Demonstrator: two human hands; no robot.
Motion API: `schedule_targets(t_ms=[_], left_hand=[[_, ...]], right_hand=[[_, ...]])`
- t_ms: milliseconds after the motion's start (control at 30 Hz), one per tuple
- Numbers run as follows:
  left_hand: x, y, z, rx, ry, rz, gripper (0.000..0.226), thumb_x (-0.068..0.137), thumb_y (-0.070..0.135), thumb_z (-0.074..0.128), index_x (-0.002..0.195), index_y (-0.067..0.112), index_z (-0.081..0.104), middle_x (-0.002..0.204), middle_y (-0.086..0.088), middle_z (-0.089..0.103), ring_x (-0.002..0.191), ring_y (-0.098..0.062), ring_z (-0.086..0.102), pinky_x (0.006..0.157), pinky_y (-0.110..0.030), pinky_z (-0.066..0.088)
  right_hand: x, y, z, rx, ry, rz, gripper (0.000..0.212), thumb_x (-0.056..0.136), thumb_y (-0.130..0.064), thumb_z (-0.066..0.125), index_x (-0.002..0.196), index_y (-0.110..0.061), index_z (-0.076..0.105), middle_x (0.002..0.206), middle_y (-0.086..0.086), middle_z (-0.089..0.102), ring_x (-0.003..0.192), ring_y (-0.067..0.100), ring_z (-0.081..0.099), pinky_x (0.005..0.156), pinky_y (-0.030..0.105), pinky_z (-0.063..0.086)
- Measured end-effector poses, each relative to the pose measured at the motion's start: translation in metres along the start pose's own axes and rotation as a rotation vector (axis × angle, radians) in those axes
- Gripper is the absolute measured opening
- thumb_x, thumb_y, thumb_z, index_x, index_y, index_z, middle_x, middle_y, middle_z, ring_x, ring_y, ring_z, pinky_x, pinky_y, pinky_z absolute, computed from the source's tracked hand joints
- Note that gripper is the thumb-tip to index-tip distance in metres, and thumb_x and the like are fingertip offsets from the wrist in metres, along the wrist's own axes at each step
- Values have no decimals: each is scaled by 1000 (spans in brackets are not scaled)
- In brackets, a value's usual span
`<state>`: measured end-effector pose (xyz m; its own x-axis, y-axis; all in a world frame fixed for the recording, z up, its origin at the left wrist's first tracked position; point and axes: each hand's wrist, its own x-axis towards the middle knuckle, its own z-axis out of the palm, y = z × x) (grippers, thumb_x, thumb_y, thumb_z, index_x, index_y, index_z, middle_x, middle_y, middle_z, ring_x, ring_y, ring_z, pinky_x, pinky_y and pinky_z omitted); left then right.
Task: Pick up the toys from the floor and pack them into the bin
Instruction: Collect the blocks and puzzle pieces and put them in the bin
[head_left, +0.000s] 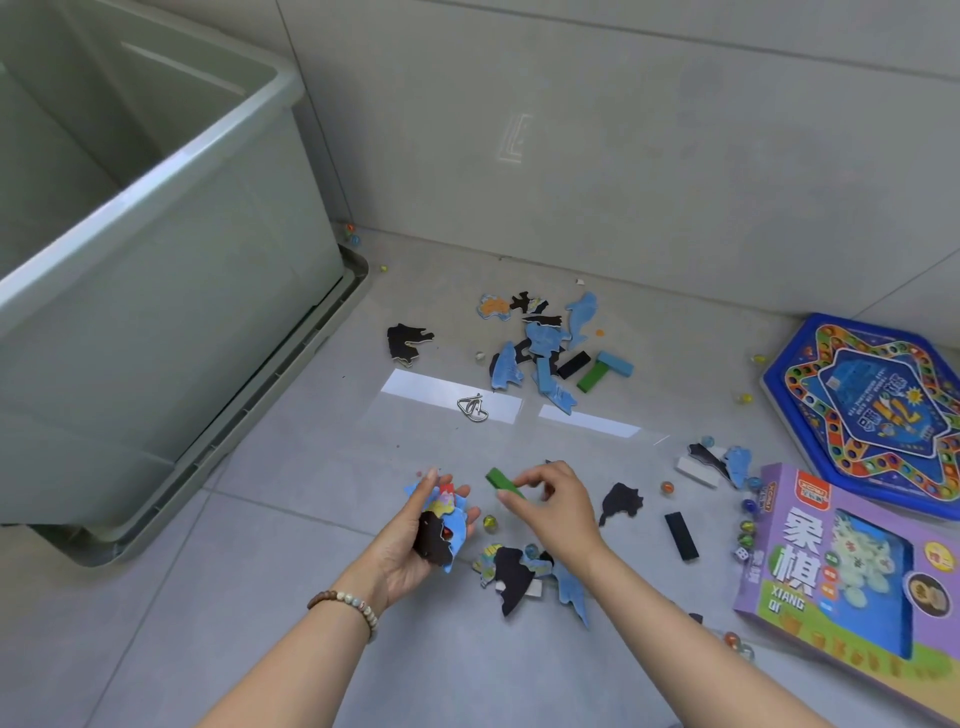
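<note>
My left hand (415, 540) holds a small stack of flat puzzle pieces (441, 525), blue and black, palm up above the floor. Just to its right, my right hand (556, 514) pinches a green block (501, 480) between thumb and fingers. The big grey bin (171, 332) stands at the left with its rim (156, 171) at upper left. More puzzle pieces (535, 343) lie in a heap near the wall. Another cluster of puzzle pieces (519, 571) lies under my right wrist. A black block (681, 535) lies on the floor to the right.
A blue hexagonal game board (872, 410) and a purple chess box (852, 566) lie at the right. Marbles (748, 525) are scattered beside the box and near the wall. A metal wire puzzle (474, 408) lies mid-floor. Green (592, 375) and blue (615, 364) blocks sit by the far heap.
</note>
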<state>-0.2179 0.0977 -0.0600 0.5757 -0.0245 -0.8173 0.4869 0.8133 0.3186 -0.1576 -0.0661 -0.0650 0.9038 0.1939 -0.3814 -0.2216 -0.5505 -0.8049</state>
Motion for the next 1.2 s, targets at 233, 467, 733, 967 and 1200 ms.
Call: schedule_targets(t_ms=[233, 467, 733, 967, 1200], left_hand=[[0, 2, 17, 18, -96, 15, 24, 86, 19, 61, 109, 11, 63, 104, -8, 69, 86, -24, 70, 73, -32, 60], [-6, -5, -8, 136, -2, 24, 20, 91, 8, 56, 110, 12, 59, 111, -8, 66, 88, -28, 69, 62, -28, 59], [-22, -31, -37, 341, 41, -63, 31, 87, 9, 64, 117, 0, 60, 98, -13, 69, 80, -27, 71, 68, -30, 60], [-22, -52, -23, 362, -33, -111, 23, 86, 13, 64, 105, 0, 61, 83, -13, 72, 76, -25, 72, 64, -29, 59], [-17, -58, -19, 338, -55, -150, 19, 86, 15, 65, 100, 2, 64, 87, -13, 73, 82, -29, 71, 77, -34, 58]], right_hand=[[-5, -26, -6, 197, -199, 45, 10, 76, -30, 76, 82, -26, 70, 97, -3, 62, 80, 10, 48, 67, 6, 41], [-33, 39, -39, 104, 102, 247, 32, 73, -27, 79, 96, -16, 60, 104, 1, 59, 80, 8, 52, 68, 16, 41], [-75, 62, 1, 52, 117, 339, 55, 64, -34, 84, 101, -17, 48, 109, 4, 52, 98, 16, 55, 84, 27, 47], [-68, 55, 23, -43, 151, 337, 56, 63, -30, 84, 103, -15, 48, 103, 3, 54, 100, 22, 56, 90, 34, 47], [-67, 52, 19, -79, 100, 298, 45, 65, -24, 82, 95, -21, 48, 91, -5, 48, 88, 14, 53, 80, 26, 45]])
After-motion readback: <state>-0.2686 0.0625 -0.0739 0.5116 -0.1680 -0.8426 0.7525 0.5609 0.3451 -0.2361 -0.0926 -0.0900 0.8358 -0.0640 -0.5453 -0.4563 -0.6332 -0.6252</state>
